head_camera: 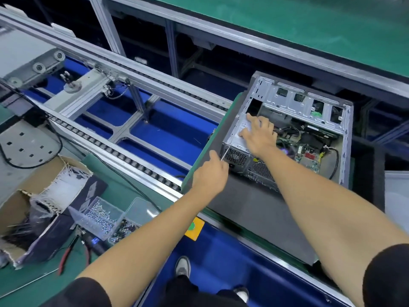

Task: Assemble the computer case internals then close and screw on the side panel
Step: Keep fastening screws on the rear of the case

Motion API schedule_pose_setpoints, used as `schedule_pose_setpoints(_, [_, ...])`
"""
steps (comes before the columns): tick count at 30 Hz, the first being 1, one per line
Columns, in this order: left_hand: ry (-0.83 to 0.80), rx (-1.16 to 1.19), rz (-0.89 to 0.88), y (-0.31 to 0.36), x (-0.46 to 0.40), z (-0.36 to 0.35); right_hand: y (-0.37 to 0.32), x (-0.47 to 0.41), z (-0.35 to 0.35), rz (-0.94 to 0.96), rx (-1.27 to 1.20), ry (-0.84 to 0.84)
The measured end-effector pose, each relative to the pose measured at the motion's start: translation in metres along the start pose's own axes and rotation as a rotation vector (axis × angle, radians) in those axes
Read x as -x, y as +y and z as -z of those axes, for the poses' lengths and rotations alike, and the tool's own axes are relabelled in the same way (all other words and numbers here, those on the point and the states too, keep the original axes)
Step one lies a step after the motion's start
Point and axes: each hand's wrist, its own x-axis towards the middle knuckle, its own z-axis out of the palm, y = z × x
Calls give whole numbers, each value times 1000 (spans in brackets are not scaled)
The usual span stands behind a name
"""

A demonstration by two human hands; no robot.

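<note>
Clearly the case (pixel 287 138) is still open: it lies on its side on a dark mat (pixel 254 209) at about two o'clock from the person, its side panel off and nowhere I can pick out. Inside, the board (pixel 309 151) and cables are already in. The right hand (pixel 259 135) rests with spread fingers flat on the power supply (pixel 240 129) at the case's nine-o'clock corner, steadying it. The left hand (pixel 211 176) grips a screwdriver (pixel 224 155) whose tip meets the rear face (probably fastening the supply). Closing and screwing the panel remain. Screws wait in a bin (pixel 99 216) at eight o'clock.
</note>
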Motion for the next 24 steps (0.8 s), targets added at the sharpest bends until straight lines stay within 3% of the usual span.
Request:
schedule_pose_setpoints(2, [-107, 280, 42, -6, -5, 8, 1, 0, 1, 0, -11, 4])
schedule_pose_setpoints(6, [-417, 1168, 184, -22, 1, 13, 0, 0, 0, 2, -28, -1])
schedule_pose_setpoints(12, [-635, 1456, 248, -18, 9, -6, -1, 0, 1, 11, -38, 23])
schedule_pose_setpoints(14, [-581, 1367, 227, -18, 7, -2, -2, 1, 0, 16, -30, 28])
schedule_pose_setpoints(16, [-442, 1104, 164, -20, 3, 3, -3, 2, -1, 23, -29, 36])
schedule_pose_setpoints(20, [13, 22, -20, -12, 6, 0, -2, 3, -3, 50, -12, 39])
schedule_pose_setpoints(22, [113, -96, -30, -4, 11, -9, 0, 3, -3, 53, -16, 44])
schedule_pose_setpoints(24, [90, 37, 41, -4, 10, -6, 0, 3, -1, 53, -29, 44])
